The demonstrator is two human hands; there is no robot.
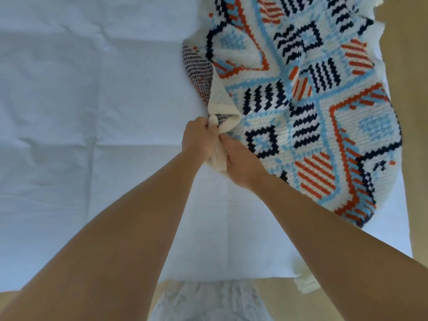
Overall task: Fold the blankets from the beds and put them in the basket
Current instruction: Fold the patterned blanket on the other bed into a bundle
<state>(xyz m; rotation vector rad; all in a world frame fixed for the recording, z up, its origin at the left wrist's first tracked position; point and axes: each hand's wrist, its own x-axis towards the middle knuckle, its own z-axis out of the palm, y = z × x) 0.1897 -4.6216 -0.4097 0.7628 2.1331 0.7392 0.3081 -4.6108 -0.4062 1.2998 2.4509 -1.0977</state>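
A knitted blanket [312,107] with a white, light-blue, orange and navy geometric pattern lies spread over the right half of the bed. Its near-left corner is bunched and turned over, showing a white border and the speckled underside. My left hand [199,137] grips that bunched corner from the left. My right hand [240,163] grips the same white edge just to the right, so both hands touch each other at the corner. No basket is in view.
The bed's white sheet [92,112] stretches wide to the left and toward me, creased. A beige floor [410,66] runs along the right edge of the bed. A pale fuzzy item [208,302] lies at the bed's near edge.
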